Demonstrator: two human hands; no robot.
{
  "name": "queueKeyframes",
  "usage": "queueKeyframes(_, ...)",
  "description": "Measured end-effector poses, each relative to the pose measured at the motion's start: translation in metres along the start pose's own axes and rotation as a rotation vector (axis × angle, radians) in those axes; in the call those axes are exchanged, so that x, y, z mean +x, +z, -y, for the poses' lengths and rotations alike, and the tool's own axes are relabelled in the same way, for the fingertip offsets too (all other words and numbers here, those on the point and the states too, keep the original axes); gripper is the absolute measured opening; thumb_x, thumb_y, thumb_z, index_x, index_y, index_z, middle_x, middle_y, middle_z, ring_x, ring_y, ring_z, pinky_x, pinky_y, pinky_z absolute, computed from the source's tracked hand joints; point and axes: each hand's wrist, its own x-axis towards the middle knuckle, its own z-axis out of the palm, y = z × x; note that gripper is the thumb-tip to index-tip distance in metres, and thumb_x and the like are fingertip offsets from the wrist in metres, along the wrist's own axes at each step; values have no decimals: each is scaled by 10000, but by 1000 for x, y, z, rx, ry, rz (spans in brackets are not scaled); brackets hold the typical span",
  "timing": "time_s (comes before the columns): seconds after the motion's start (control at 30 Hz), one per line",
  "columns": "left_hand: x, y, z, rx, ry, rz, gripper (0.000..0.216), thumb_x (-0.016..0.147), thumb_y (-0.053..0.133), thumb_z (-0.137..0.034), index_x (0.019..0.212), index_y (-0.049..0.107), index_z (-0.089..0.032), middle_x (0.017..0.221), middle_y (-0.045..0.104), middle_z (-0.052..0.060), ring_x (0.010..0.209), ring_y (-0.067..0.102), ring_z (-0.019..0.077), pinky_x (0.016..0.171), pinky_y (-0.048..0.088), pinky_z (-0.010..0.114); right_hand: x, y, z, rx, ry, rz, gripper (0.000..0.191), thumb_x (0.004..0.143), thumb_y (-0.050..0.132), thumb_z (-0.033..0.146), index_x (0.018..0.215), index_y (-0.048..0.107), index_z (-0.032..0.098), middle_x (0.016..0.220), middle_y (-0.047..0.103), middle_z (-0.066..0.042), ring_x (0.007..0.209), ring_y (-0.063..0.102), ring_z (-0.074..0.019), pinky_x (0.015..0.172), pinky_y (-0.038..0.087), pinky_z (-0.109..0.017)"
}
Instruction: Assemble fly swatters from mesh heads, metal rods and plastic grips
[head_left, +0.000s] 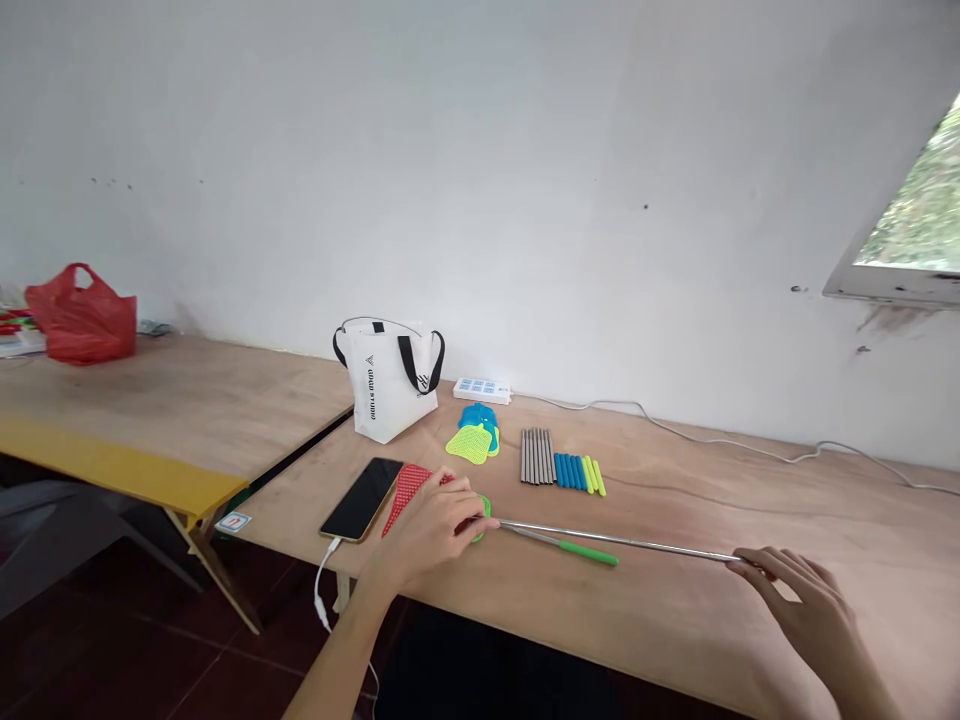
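Note:
A red fly swatter with a stretched-out metal rod (pixel 622 539) spans between my hands above the table. My left hand (pixel 439 520) is closed in a pinch where the rod meets the red mesh head (pixel 407 490), which it partly covers. My right hand (pixel 806 600) grips the rod's other end, and a bit of red shows between its fingers. Below the rod lies a second swatter with a green handle (pixel 589 552); its green head (pixel 486 505) is mostly hidden behind my left hand. Just left of the red head rests a black phone (pixel 362 498) on a white cable.
Behind lie blue swatter heads (pixel 478 413), yellow heads (pixel 470 443), a row of grey rods (pixel 537 456), blue handles (pixel 571 471) and yellow handles (pixel 594 476). A white bag (pixel 390 395) and a power strip (pixel 482 390) stand near the wall. A red plastic bag (pixel 86 320) sits far left.

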Motion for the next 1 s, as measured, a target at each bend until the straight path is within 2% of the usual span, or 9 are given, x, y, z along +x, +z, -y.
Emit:
queueKeyframes(0.17, -1, -8, 0, 41, -13, -55, 405, 1057, 509, -367, 696, 556, -189, 641, 612, -45, 640, 469, 137, 803, 333, 342, 8, -6, 21, -6, 71, 22, 485, 895, 513, 734, 844, 708, 293, 801, 704, -2, 653, 580, -190, 787, 436, -366)
queueKeyframes(0.33, -6, -30, -3, 25, -26, -70, 410, 1069, 482, -356, 706, 577, -192, 638, 604, -48, 612, 446, 130, 814, 344, 344, 18, -22, 46, -23, 40, -64, 441, 910, 560, 669, 814, 706, 265, 669, 614, -2, 661, 554, -186, 781, 424, -336)
queueKeyframes(0.5, -17, -56, -7, 49, -38, -113, 383, 1050, 514, -337, 698, 595, -209, 605, 565, -54, 592, 438, 135, 799, 373, 344, 28, -35, 76, -58, -18, -84, 479, 916, 565, 654, 676, 656, 249, 547, 500, 18, 559, 510, -153, 646, 391, -283)
queueKeyframes(0.57, -21, -62, -5, 55, -34, -141, 358, 1043, 530, -327, 714, 613, -214, 610, 571, -56, 594, 453, 135, 809, 380, 348, 31, -38, 87, -64, -31, -88, 505, 921, 555, 656, 638, 633, 245, 535, 505, 20, 529, 497, -136, 599, 373, -268)
queueKeyframes(0.73, -24, -63, -4, 60, -49, -172, 360, 1028, 557, -332, 691, 611, -218, 585, 536, -61, 577, 425, 132, 798, 377, 351, 34, -48, 103, -99, -21, -80, 603, 916, 499, 714, 559, 580, 235, 502, 518, 19, 478, 462, -111, 526, 335, -250)
queueKeyframes(1.0, -10, -48, -11, 70, 6, -171, 402, 1036, 539, -302, 648, 540, -196, 556, 507, -68, 572, 400, 124, 751, 337, 339, 38, -51, 118, -150, -28, -50, 631, 933, 460, 706, 537, 554, 224, 483, 502, 19, 448, 439, -96, 507, 320, -233)
